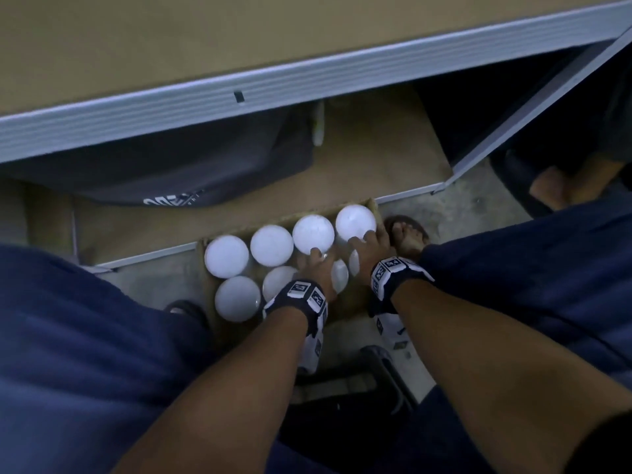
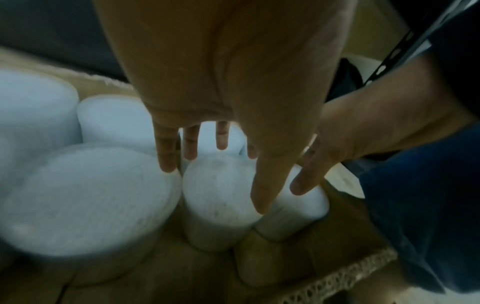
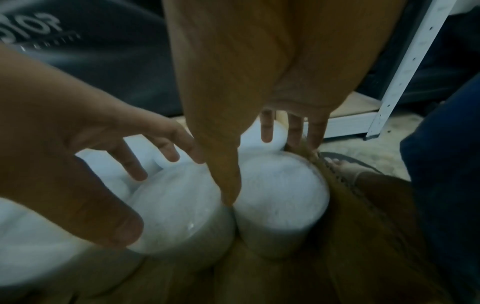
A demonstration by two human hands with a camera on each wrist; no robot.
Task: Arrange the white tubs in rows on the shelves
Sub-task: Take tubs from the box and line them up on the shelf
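A grey-edged shelf (image 1: 212,97) runs beyond both hands. Below them, a cardboard box (image 1: 212,302) on the floor holds eight round, smooth white tubs (image 1: 272,245), upright in two rows. The left hand (image 1: 316,268) and right hand (image 1: 369,249) spread straight fingers over neighbouring tubs, gripping nothing.

tubs (image 1: 271,245): plain white lids
box (image 2: 350,273): brown corrugated cardboard
shelf rail (image 1: 273,87): pale grey
shelf board (image 1: 136,39): tan
bag (image 1: 164,172) at eleven o'clock: dark grey, white lettering
wrist bands (image 1: 301,295): black with white square markers
trousers (image 1: 85,336): navy
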